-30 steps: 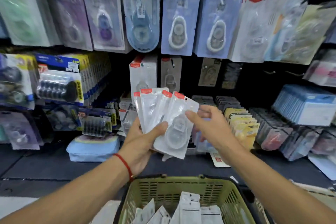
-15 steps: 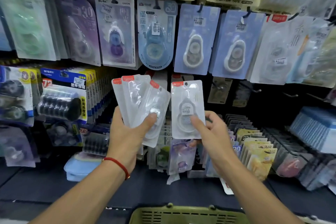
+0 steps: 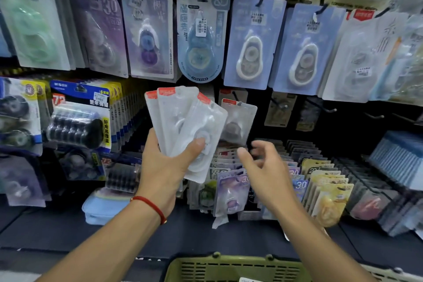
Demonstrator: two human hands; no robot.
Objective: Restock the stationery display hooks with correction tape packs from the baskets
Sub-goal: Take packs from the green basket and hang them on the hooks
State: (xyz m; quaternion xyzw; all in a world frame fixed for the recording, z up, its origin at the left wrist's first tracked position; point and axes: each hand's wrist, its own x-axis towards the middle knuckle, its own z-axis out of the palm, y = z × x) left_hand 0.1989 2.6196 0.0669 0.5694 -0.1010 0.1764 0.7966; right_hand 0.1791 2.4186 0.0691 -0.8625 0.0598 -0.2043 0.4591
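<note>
Mid-restock: one pack (image 3: 239, 121) hangs on the hook (image 3: 237, 101) at frame centre. My left hand (image 3: 164, 167) clamps a fan of packs (image 3: 183, 121) beside it; my right hand (image 3: 263, 167), fingers spread, holds nothing. I judge several packs remain, plus the basket (image 3: 229, 268) at bottom.

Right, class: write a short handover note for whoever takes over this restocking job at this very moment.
Left hand: shut on a fan of clear correction tape packs.
Right hand: open, empty, just below the hook.
Done: one pack hangs on the middle hook.
Left: hang the fanned packs one by one, then take more from the green basket below.
</note>
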